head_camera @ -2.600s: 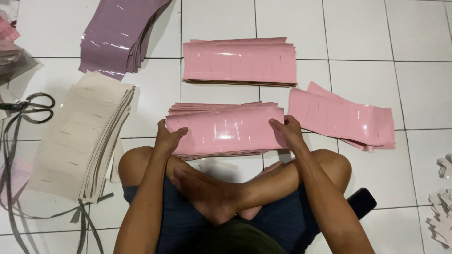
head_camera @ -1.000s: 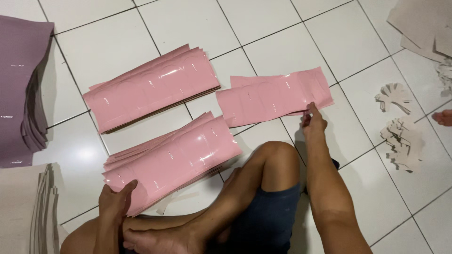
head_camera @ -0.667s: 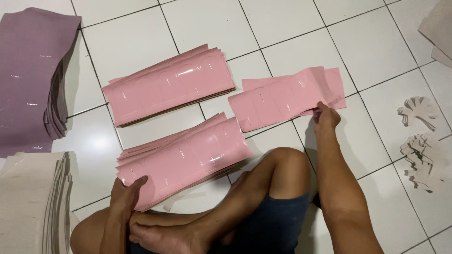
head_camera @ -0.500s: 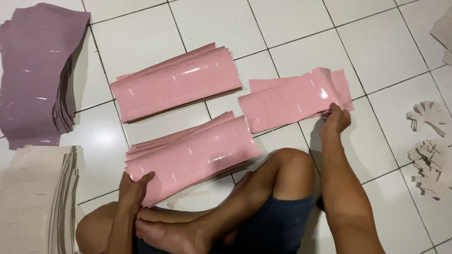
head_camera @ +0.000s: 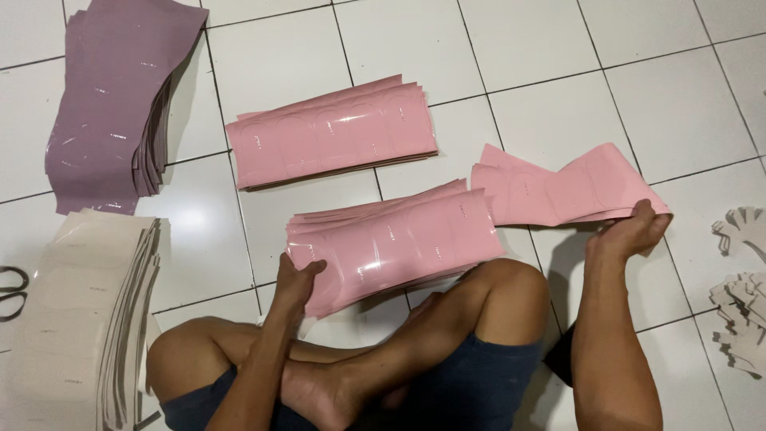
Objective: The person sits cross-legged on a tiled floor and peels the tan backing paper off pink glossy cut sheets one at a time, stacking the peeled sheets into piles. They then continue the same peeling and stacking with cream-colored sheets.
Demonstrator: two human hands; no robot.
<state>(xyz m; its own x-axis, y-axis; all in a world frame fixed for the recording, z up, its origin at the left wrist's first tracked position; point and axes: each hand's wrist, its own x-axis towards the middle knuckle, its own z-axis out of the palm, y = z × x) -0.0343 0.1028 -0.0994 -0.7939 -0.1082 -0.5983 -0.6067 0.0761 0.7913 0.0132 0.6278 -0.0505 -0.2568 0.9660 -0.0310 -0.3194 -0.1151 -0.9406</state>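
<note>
I sit cross-legged on a white tiled floor. My left hand (head_camera: 297, 281) grips the left end of a thick stack of glossy pink sheets (head_camera: 399, 243) that rests on the floor by my knees. My right hand (head_camera: 630, 233) holds the right end of a thinner bunch of pink sheets (head_camera: 558, 187), lifted a little off the tiles. A third pink stack (head_camera: 331, 132) lies flat farther away.
A mauve stack (head_camera: 112, 100) lies at the far left. A cream stack (head_camera: 76, 311) lies beside my left knee, with scissors (head_camera: 9, 291) at the left edge. Grey cut-out scraps (head_camera: 742, 311) lie at the right.
My right hand has left the near stack, reached to the right-hand pink sheets, taken their end and raised it. My left hand stayed on the near stack. The view swung back leftward.
</note>
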